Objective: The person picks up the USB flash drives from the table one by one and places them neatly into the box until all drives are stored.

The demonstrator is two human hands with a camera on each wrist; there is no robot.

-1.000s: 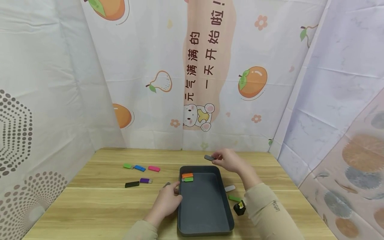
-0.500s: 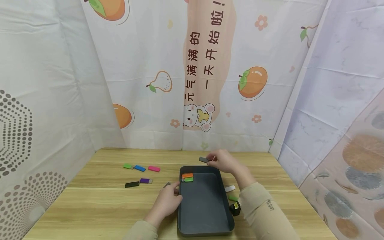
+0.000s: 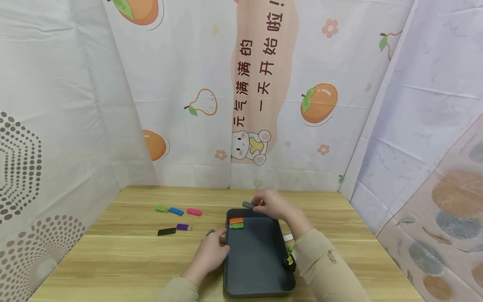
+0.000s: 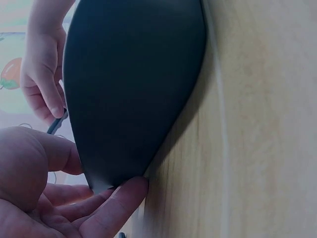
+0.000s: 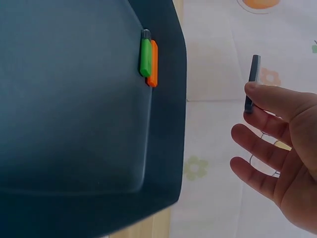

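Note:
My right hand (image 3: 273, 204) pinches a grey USB stick (image 5: 252, 74) between thumb and index finger, above the far rim of a dark grey tray (image 3: 256, 260). Its other fingers are spread loosely in the right wrist view. Thumb at the rim and fingers against the outer wall, my left hand (image 3: 213, 250) grips the tray's left side. Inside the tray's far left corner lie an orange USB stick (image 3: 236, 220) and a green USB stick (image 3: 236, 226), side by side. Another grey stick (image 3: 210, 232) shows partly behind the left hand.
Left on the wooden table (image 3: 124, 251) lie a green stick (image 3: 161, 208), a blue one (image 3: 176, 211), a pink one (image 3: 194, 212), a purple one (image 3: 183, 227) and a black one (image 3: 167, 231). A white stick (image 3: 288, 238) sits right of the tray, partly hidden by the arm.
My right hand has moved left and slightly nearer with the grey USB stick, to the tray's far rim. The sleeve now covers more of the sticks at right. The left hand stays put.

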